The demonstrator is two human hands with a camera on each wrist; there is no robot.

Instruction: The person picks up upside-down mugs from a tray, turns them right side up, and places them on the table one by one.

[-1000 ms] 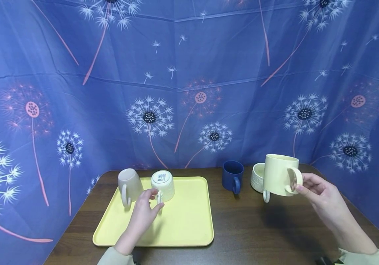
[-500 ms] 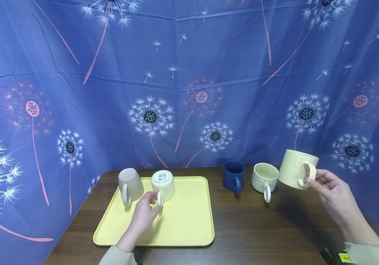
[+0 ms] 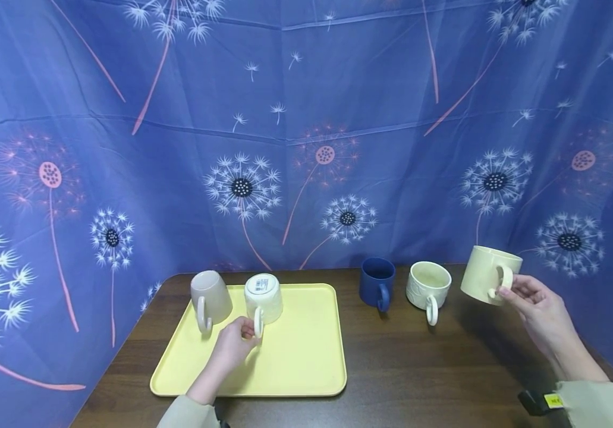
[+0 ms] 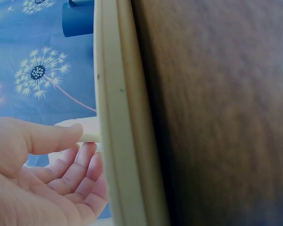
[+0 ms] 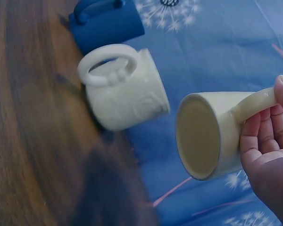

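Note:
My right hand (image 3: 544, 312) pinches the handle of a pale yellow mug (image 3: 485, 273), held above the table at the right, slightly tilted. The right wrist view shows that mug's underside facing the camera and my thumb pressed on its handle. My left hand (image 3: 233, 345) reaches over the yellow tray (image 3: 306, 380) and pinches the handle of an upside-down white mug (image 3: 269, 303) standing on it. In the left wrist view the tray's rim covers most of that mug. A grey-beige mug (image 3: 211, 297) sits upside down beside it on the tray.
On the brown wooden table (image 3: 392, 380), right of the tray, a dark blue mug (image 3: 371, 285) and a white embossed mug (image 3: 424, 294) stand upright, handles toward me. A blue cloth (image 3: 306, 119) with dandelion prints hangs behind and at both sides.
My right hand has moved right with the pale yellow mug, away from the white embossed mug, then lowered it slightly. My left hand has shifted slightly down on the handle; its mug stays put.

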